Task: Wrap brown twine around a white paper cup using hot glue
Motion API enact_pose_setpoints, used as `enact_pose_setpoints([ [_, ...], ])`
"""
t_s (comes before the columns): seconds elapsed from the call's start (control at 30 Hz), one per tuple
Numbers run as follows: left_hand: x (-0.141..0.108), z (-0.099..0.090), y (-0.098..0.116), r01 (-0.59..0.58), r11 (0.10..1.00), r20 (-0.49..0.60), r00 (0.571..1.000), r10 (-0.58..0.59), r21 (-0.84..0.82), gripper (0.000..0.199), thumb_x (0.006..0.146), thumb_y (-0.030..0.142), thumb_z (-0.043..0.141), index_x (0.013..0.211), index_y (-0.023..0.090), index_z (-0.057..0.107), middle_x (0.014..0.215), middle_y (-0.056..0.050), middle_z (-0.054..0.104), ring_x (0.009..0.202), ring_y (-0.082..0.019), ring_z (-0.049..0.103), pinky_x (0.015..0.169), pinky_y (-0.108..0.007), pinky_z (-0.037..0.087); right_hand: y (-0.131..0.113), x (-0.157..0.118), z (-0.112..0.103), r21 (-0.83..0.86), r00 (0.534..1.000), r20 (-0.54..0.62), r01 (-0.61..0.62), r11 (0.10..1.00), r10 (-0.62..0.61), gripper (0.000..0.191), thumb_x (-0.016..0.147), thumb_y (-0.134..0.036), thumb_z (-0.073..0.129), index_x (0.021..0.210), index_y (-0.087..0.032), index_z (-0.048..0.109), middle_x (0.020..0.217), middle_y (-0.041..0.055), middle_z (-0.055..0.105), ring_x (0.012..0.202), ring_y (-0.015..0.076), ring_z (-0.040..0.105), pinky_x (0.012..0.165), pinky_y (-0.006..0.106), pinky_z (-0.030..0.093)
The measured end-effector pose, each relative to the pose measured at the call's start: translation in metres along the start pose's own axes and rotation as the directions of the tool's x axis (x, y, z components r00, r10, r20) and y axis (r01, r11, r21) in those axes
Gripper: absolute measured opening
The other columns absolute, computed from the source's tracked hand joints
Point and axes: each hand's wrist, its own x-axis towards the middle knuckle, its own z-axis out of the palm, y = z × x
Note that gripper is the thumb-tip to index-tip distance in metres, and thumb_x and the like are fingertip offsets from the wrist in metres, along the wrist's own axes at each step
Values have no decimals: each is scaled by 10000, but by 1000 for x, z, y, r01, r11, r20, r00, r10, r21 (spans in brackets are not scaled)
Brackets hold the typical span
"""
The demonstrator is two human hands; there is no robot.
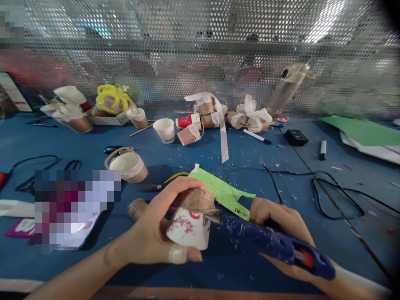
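Note:
Near the table's front edge, my left hand [156, 225] is wrapped round a white paper cup [189, 229] with a pink blossom print. Brown twine covers the cup's upper part in the picture. A bandage is round my left thumb. My right hand [278, 221] grips a blue hot glue gun [259, 237], whose metal nozzle meets the cup at the edge of the twine. Part of a ball of twine [137, 208] shows left of my left hand. Behind the cup lie green paper [221, 187] and black-bladed scissors [151, 187], partly hidden by my hand.
A twine-handled cup [128, 166] stands at left. Farther back are a plain white cup [164, 130], more wrapped cups, white ribbon [223, 139] and a bottle [286, 89] against a perforated metal screen [187, 54]. A black cable [315, 193] lies at right.

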Motion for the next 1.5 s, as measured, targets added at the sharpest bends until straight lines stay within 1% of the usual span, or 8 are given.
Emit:
enact_pose_setpoints([
  [0.1, 0, 2, 0, 31, 987, -41, 998, -38, -159, 847, 648, 574, 842, 1378, 311, 501, 1337, -93, 526, 1195, -317, 570, 976, -376, 523, 0, -1, 0, 37, 1000, -19, -14, 999, 15, 162, 801, -189, 572, 834, -248, 425, 746, -38, 474, 631, 116, 455, 571, 243, 335],
  [0.23, -4, 5, -2, 90, 939, -44, 993, -111, -331, 875, 648, 543, 856, 1401, 311, 477, 1327, -91, 570, 1146, -313, 619, 878, -349, 571, 1, -1, -1, 28, 1000, -12, -21, 999, 22, 169, 803, -174, 577, 832, -247, 427, 749, -37, 473, 627, 115, 449, 563, 244, 331],
  [0.43, -11, 3, -6, 147, 869, -16, 984, -175, -472, 926, 642, 547, 849, 1439, 331, 428, 1330, -75, 599, 1030, -281, 674, 771, -323, 595, 1, -1, -1, 37, 999, -31, 7, 999, -6, 193, 787, -152, 592, 841, -249, 434, 742, -39, 477, 623, 114, 463, 564, 241, 346],
  [0.77, 0, 8, -3, 42, 837, -95, 989, -112, -545, 834, 666, 590, 824, 1364, 267, 503, 1229, -85, 646, 987, -239, 689, 764, -276, 585, 3, -1, -1, 25, 1000, -12, 9, 1000, -9, 169, 795, -178, 582, 848, -249, 438, 745, -32, 487, 626, 122, 463, 559, 246, 343],
  [1.0, -4, 7, -5, 103, 832, -28, 990, -141, -546, 867, 671, 572, 831, 1394, 279, 451, 1303, -94, 603, 1042, -254, 669, 798, -294, 575, 2, -1, 1, 41, 999, -34, -6, 999, 8, 179, 807, -162, 590, 830, -251, 437, 735, -40, 479, 612, 116, 455, 555, 239, 341],
  [1.17, -7, 7, -6, 160, 825, 8, 983, -185, -542, 901, 651, 568, 840, 1407, 305, 425, 1352, -100, 574, 1056, -277, 664, 746, -297, 574, 1, -2, 1, 45, 999, -52, 2, 999, 1, 173, 818, -191, 598, 822, -248, 434, 729, -34, 479, 619, 122, 458, 552, 241, 344],
  [1.33, -4, 7, -3, 105, 839, -38, 988, -148, -534, 850, 666, 579, 828, 1376, 282, 466, 1281, -102, 604, 1050, -283, 663, 808, -333, 576, 0, 1, 1, 27, 999, -43, 21, 999, -20, 172, 830, -192, 597, 829, -248, 434, 730, -28, 486, 622, 124, 478, 557, 242, 356],
  [1.5, -7, 9, -5, 151, 855, -14, 983, -181, -495, 903, 620, 574, 847, 1386, 322, 443, 1343, -110, 560, 1064, -316, 648, 771, -372, 585, 0, 1, 2, 22, 998, -58, 15, 1000, -14, 163, 851, -219, 593, 817, -247, 436, 715, -25, 484, 604, 129, 473, 540, 246, 356],
])
